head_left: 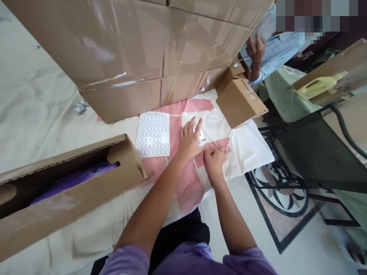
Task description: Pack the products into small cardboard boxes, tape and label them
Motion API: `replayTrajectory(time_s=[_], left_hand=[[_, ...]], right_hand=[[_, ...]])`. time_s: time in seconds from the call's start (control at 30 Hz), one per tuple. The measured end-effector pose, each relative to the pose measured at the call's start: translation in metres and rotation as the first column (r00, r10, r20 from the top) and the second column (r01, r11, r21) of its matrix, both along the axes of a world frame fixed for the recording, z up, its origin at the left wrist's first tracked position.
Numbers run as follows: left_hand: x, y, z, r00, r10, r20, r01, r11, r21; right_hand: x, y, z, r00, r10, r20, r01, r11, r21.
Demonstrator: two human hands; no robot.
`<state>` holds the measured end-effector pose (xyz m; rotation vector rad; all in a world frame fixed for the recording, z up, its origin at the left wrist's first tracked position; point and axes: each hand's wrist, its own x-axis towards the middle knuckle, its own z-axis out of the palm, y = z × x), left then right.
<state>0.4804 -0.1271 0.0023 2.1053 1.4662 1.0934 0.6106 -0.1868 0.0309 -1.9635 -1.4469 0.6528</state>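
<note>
My left hand lies with its fingers spread over a small clear and white item, whose kind I cannot make out. Close beside it, my right hand has its fingers curled together at the item's near edge. Whatever may be between those fingers is hidden. Under both hands spreads a pink and white cloth. To the left of my left hand is a white sheet of small outlined rectangular labels, lying flat.
Taped cardboard boxes are stacked behind the cloth. An open carton stands at the back right, with another person's hand above it. A long open box with purple contents sits at left. A dark chair stands right.
</note>
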Motion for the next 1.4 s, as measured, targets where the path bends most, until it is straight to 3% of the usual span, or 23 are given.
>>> replayTrajectory(time_s=[0.07,0.13,0.23,0.3,0.37,0.47,0.53,0.6,0.73,0.87,0.97,1.07,1.2,1.33,1.4], left_hand=[[-0.001,0.000,0.003,1.000,0.006,0.003,-0.006,1.000,-0.003],[-0.002,-0.002,0.008,1.000,0.005,0.023,-0.004,1.000,-0.013],[-0.008,-0.003,0.018,0.989,0.037,0.141,-0.035,0.999,-0.021],[-0.014,-0.004,0.027,0.943,0.022,0.333,-0.013,0.999,-0.029],[-0.021,-0.009,0.035,0.858,-0.056,0.511,0.081,0.996,-0.027],[-0.031,-0.034,0.042,0.776,-0.176,0.606,0.219,0.976,0.003],[-0.040,-0.063,0.041,0.759,-0.187,0.624,0.230,0.973,0.011],[-0.050,-0.096,0.035,0.758,-0.128,0.639,0.156,0.988,0.013],[-0.076,-0.154,0.028,0.704,0.088,0.705,-0.150,0.988,0.027],[-0.088,-0.189,0.040,0.771,0.080,0.631,-0.177,0.980,0.092],[-0.085,-0.201,0.041,0.768,0.202,0.607,-0.200,0.977,-0.072],[-0.078,-0.207,0.033,0.730,0.249,0.636,-0.109,0.962,-0.251],[-0.070,-0.215,0.030,0.714,0.296,0.634,-0.221,0.955,-0.197],[-0.072,-0.216,0.034,0.790,0.270,0.551,-0.261,0.960,-0.097],[-0.075,-0.210,0.031,0.789,0.301,0.535,-0.276,0.953,-0.127]], right_hand=[[-0.002,-0.003,-0.004,0.992,-0.112,0.055,0.105,0.988,0.115],[-0.004,-0.007,0.005,0.989,-0.139,0.057,0.124,0.970,0.208],[-0.010,-0.019,0.028,0.999,-0.030,-0.034,0.040,0.936,0.349],[-0.015,-0.030,0.042,0.994,0.056,-0.096,-0.006,0.890,0.456],[-0.021,-0.041,0.051,0.988,0.103,-0.117,-0.029,0.857,0.514],[-0.033,-0.056,0.058,0.980,0.167,-0.110,-0.081,0.836,0.543],[-0.045,-0.067,0.056,0.966,0.232,-0.115,-0.132,0.824,0.551],[-0.060,-0.078,0.049,0.943,0.297,-0.149,-0.173,0.821,0.544],[-0.089,-0.099,0.030,0.877,0.413,-0.244,-0.251,0.829,0.500],[-0.098,-0.121,0.021,0.833,0.465,-0.300,-0.281,0.822,0.495],[-0.096,-0.136,0.023,0.771,0.540,-0.338,-0.308,0.780,0.545],[-0.092,-0.145,0.022,0.696,0.617,-0.366,-0.345,0.735,0.583],[-0.090,-0.147,0.011,0.684,0.601,-0.413,-0.331,0.760,0.559],[-0.084,-0.142,-0.001,0.718,0.531,-0.450,-0.267,0.807,0.527],[-0.080,-0.140,-0.004,0.716,0.529,-0.456,-0.252,0.805,0.537]])
